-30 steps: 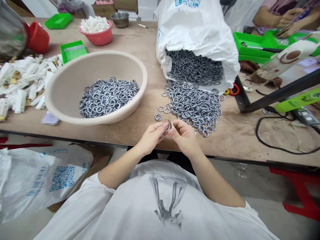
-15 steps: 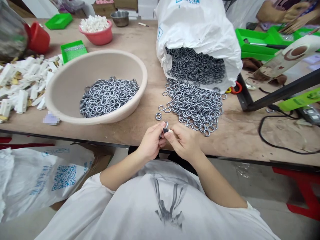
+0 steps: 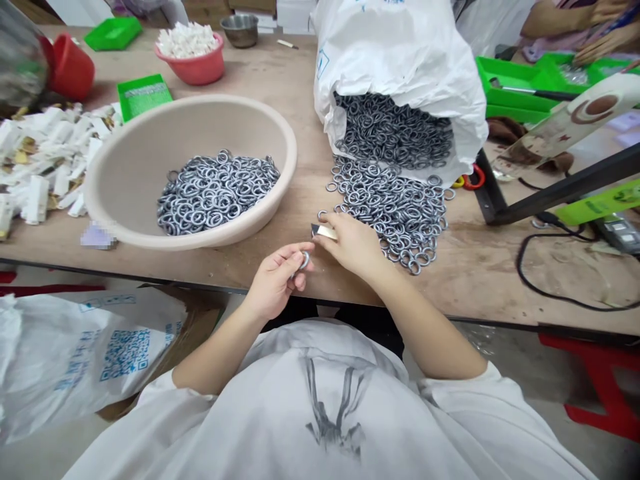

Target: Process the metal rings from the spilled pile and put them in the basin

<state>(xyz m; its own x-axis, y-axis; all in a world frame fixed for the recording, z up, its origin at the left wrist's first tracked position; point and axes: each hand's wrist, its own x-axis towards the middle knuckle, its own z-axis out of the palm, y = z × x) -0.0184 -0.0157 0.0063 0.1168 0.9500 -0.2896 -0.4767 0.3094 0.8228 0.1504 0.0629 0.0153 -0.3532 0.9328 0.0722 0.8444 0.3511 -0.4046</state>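
Between the thumb and fingers of my left hand (image 3: 270, 283) is a grey metal ring (image 3: 304, 260), just above the table's front edge. My right hand (image 3: 357, 245) grips a small cream-handled tool with a dark tip (image 3: 326, 231), whose exact kind I cannot make out. Its fingertips are beside a loose ring (image 3: 323, 215) at the left edge of the ring pile (image 3: 395, 200). Behind that pile lies a white sack (image 3: 395, 50), its mouth open and full of rings. To the left, a large beige basin (image 3: 115, 167) contains a heap of similar rings.
White plastic pieces (image 3: 37, 197) lie heaped at far left. A red bowl (image 3: 200, 67), a metal bowl (image 3: 240, 31) and a green tray (image 3: 145, 99) stand behind the basin. At right are a black metal frame (image 3: 560, 187), a cable (image 3: 523, 267) and a co-worker's hands (image 3: 607, 43).
My hands have moved apart. The left went left with the ring; the right moved forward with the tool to the loose ring at the pile's edge.
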